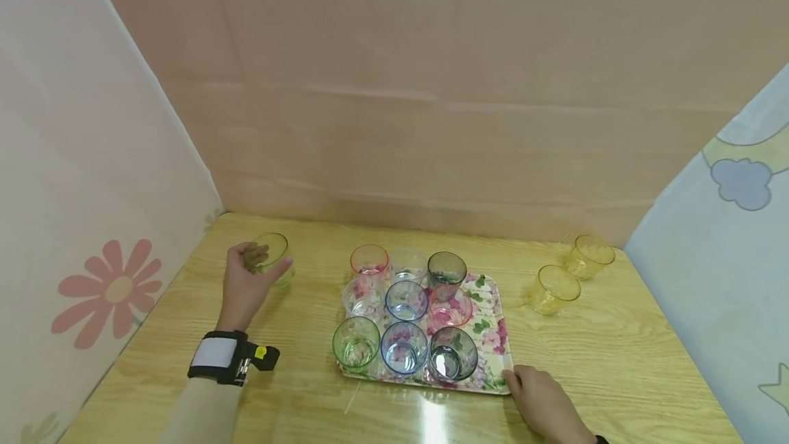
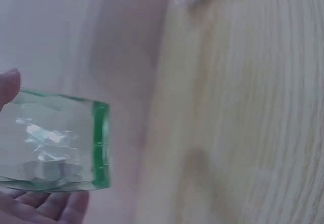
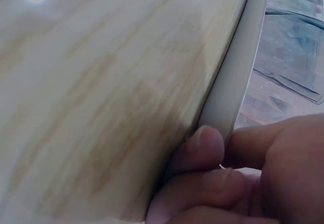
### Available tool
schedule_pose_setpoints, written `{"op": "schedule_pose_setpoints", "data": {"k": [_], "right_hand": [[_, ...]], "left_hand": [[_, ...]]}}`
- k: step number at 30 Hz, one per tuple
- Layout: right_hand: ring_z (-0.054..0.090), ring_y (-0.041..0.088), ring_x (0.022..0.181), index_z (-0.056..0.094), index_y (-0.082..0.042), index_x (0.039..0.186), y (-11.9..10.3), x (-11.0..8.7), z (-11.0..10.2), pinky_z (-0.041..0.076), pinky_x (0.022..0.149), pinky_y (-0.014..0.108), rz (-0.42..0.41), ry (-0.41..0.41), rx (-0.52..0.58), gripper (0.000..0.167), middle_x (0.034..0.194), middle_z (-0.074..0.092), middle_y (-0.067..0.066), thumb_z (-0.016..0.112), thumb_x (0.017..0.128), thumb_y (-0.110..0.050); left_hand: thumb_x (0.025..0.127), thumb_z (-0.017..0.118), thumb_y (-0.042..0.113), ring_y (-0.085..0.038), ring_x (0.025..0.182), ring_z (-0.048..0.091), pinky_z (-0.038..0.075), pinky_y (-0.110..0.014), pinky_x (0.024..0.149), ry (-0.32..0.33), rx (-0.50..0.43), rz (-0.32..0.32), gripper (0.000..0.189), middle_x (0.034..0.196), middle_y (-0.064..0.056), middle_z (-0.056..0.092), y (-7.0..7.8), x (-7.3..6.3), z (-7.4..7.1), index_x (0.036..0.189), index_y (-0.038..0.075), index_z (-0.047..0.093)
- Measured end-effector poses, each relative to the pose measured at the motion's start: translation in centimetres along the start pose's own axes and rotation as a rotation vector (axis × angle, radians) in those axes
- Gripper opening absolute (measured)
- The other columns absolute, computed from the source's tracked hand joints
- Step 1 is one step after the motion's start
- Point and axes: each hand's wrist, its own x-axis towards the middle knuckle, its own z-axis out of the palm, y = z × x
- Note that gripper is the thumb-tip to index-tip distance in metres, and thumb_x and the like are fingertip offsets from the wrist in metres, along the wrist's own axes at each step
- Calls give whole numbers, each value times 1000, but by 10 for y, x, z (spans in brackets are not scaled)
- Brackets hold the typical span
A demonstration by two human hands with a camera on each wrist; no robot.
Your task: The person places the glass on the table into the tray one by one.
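Out at the left of the table, my left hand (image 1: 248, 290) grips a clear tumbler (image 1: 280, 271) with a greenish-yellow tint. The left wrist view shows the thumb and fingers on opposite sides of this tumbler (image 2: 55, 143), its green edge turned toward the table. My right hand (image 1: 542, 399) pinches the near right corner of a floral tray (image 1: 493, 300). Thumb and curled fingers are around the tray's pale rim (image 3: 233, 77) in the right wrist view. Several tumblers stand in rows on the tray, among them a green one (image 1: 356, 342), a blue one (image 1: 403, 348) and a dark grey one (image 1: 453, 355).
Two yellow tumblers, a nearer one (image 1: 555, 290) and a farther one (image 1: 590, 257), stand close together at the right of the wooden table (image 1: 616, 362). A plain pinkish-tan backdrop (image 1: 431, 122) rises behind the table, with patterned white sheets at both sides.
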Motion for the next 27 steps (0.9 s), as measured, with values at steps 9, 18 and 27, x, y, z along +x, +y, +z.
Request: {"op": "schedule_pose_setpoints", "data": {"k": [9,18,27], "right_hand": [[49,16,65,59,-11,78,0,-3,-3,39,64,37,-3,6,29,31,65,47,0,54,106,-23],[39,16,51,55,-12,76,-10,-12,-29,32,51,30,36,110,55,32,58,45,1,55,105,-28],[58,22,83,63,-1,111,-38,-21,-45,47,71,36,-158,472,162,21,95,64,8,55,107,-20]], "left_hand": [[91,79,26,-35,127,45,29,-52,108,-76,8,110,78,140,-18,49,38,-33,3,146,-1,30],[88,82,15,-33,128,49,33,-54,105,-180,-15,213,77,140,-16,53,68,-59,12,145,0,34],[80,89,22,-25,120,53,46,-53,99,-266,63,256,79,136,-8,53,89,-91,30,146,13,47]]}}
